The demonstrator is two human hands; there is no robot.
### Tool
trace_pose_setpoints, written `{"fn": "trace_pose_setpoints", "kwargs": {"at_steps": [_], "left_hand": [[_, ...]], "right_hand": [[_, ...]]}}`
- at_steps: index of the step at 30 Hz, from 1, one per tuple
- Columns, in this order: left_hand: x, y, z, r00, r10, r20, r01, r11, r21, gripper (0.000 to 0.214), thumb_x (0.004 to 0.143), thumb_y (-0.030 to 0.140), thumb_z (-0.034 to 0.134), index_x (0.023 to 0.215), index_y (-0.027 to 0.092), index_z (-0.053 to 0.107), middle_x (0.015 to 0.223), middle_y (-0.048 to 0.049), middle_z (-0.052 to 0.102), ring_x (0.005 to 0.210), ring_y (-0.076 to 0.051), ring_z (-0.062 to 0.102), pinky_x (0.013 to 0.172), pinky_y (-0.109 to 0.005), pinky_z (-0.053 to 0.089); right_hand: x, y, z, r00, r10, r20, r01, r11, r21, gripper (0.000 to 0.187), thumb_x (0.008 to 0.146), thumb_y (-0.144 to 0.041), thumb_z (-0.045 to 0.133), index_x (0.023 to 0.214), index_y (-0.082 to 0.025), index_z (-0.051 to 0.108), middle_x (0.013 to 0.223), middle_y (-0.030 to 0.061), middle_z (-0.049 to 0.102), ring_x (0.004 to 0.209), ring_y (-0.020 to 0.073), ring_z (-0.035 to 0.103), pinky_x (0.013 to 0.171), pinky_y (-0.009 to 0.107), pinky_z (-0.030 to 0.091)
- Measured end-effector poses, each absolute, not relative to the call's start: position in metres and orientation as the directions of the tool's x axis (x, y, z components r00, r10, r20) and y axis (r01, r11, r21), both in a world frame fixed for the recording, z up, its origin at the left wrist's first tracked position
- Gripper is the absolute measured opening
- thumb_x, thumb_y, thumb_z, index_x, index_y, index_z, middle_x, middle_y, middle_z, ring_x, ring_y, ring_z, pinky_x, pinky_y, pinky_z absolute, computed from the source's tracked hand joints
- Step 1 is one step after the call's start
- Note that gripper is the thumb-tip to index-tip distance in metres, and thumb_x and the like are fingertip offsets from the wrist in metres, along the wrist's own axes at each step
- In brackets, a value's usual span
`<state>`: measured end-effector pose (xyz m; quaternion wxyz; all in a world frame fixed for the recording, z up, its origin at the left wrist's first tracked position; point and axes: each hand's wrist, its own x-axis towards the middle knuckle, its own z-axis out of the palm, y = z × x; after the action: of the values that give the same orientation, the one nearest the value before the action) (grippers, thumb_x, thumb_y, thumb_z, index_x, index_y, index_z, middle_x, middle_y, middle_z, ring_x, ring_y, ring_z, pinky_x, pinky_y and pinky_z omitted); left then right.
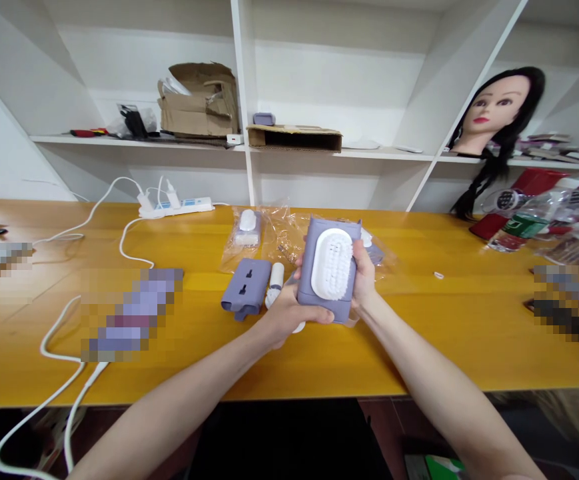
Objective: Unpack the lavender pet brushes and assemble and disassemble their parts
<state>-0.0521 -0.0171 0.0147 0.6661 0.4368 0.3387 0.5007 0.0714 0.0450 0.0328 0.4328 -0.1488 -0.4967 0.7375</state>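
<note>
Both hands hold up a purple-grey plastic case [306, 267] with a white oval bristle brush [333, 265] on its front face. My left hand [289, 308] grips the lower left side, its thumb lying across the bottom edge. At the right edge, my right hand [364, 270] is closed round the case; some of its fingers are hidden behind. Just left of my hands, a second purple-grey shell [247, 287] with two dark slots lies on the table. Beside it is a small white cylinder [278, 275]. Farther back, another case with a white oval part [248, 227] rests on clear plastic wrap.
White cables run from a power strip [176, 207] over the wooden table [209, 370]; a blurred device [136, 313] lies at left. A plastic bottle [516, 223] lies at right. Behind stands a white shelf [289, 158] with cardboard boxes [199, 110] and a mannequin head [499, 110].
</note>
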Motion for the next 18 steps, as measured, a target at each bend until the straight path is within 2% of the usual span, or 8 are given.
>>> {"fn": "trace_pose_setpoints", "kwargs": {"at_steps": [3, 5, 10, 13, 16, 18], "left_hand": [[-0.052, -0.019, 0.017, 0.234, 0.972, 0.027, -0.31, 0.048, 0.95, 0.028, 0.046, 0.013, 0.08, 0.07, 0.015, 0.065, 0.065, 0.0002, 0.061, 0.066, -0.016, 0.057, 0.067, -0.031, 0.047], [-0.053, -0.019, 0.017, 0.227, 0.973, 0.03, -0.265, 0.032, 0.964, 0.027, 0.047, 0.014, 0.08, 0.068, 0.015, 0.064, 0.063, 0.0008, 0.06, 0.065, -0.016, 0.056, 0.066, -0.031, 0.046], [-0.053, -0.014, 0.011, 0.217, 0.975, 0.05, -0.313, 0.02, 0.95, 0.044, 0.049, 0.015, 0.081, 0.091, 0.017, 0.067, 0.083, -0.0024, 0.068, 0.082, -0.02, 0.062, 0.076, -0.032, 0.048], [-0.052, -0.011, 0.006, 0.21, 0.978, -0.011, -0.374, 0.091, 0.923, 0.056, 0.051, 0.016, 0.082, 0.103, 0.018, 0.063, 0.095, -0.0041, 0.07, 0.089, -0.019, 0.064, 0.083, -0.033, 0.049], [-0.052, -0.012, 0.004, 0.188, 0.979, -0.08, -0.365, 0.146, 0.92, 0.068, 0.054, 0.021, 0.083, 0.117, 0.021, 0.056, 0.104, -0.0057, 0.069, 0.089, -0.018, 0.065, 0.082, -0.034, 0.049], [-0.052, -0.013, 0.005, 0.169, 0.982, -0.09, -0.321, 0.141, 0.936, 0.068, 0.059, 0.029, 0.083, 0.119, 0.021, 0.054, 0.104, -0.0068, 0.069, 0.082, -0.018, 0.067, 0.08, -0.034, 0.049]], "right_hand": [[0.07, 0.048, 0.032, -0.563, 0.788, 0.25, -0.498, -0.081, -0.864, 0.079, 0.067, -0.079, 0.048, 0.111, -0.016, 0.064, 0.093, 0.014, 0.073, 0.096, 0.034, 0.067, 0.082, 0.053, 0.054], [0.069, 0.05, 0.032, -0.548, 0.791, 0.271, -0.501, -0.051, -0.864, 0.081, 0.064, -0.081, 0.05, 0.112, -0.016, 0.064, 0.093, 0.0143, 0.073, 0.096, 0.0344, 0.067, 0.083, 0.053, 0.053], [0.068, 0.05, 0.032, -0.538, 0.798, 0.271, -0.498, -0.041, -0.866, 0.078, 0.07, -0.08, 0.044, 0.113, -0.019, 0.064, 0.095, 0.0133, 0.073, 0.094, 0.033, 0.068, 0.082, 0.052, 0.054], [0.068, 0.049, 0.031, -0.546, 0.795, 0.262, -0.517, -0.074, -0.853, 0.076, 0.07, -0.08, 0.044, 0.113, -0.019, 0.063, 0.095, 0.0127, 0.072, 0.09, 0.0325, 0.068, 0.079, 0.052, 0.054], [0.068, 0.049, 0.032, -0.524, 0.812, 0.256, -0.554, -0.097, -0.827, 0.071, 0.071, -0.077, 0.047, 0.108, -0.019, 0.065, 0.094, 0.012, 0.072, 0.082, 0.0309, 0.069, 0.076, 0.05, 0.055], [0.068, 0.047, 0.034, -0.486, 0.832, 0.268, -0.587, -0.084, -0.805, 0.069, 0.072, -0.076, 0.047, 0.107, -0.019, 0.065, 0.092, 0.0109, 0.072, 0.078, 0.0292, 0.068, 0.073, 0.048, 0.056]]}}
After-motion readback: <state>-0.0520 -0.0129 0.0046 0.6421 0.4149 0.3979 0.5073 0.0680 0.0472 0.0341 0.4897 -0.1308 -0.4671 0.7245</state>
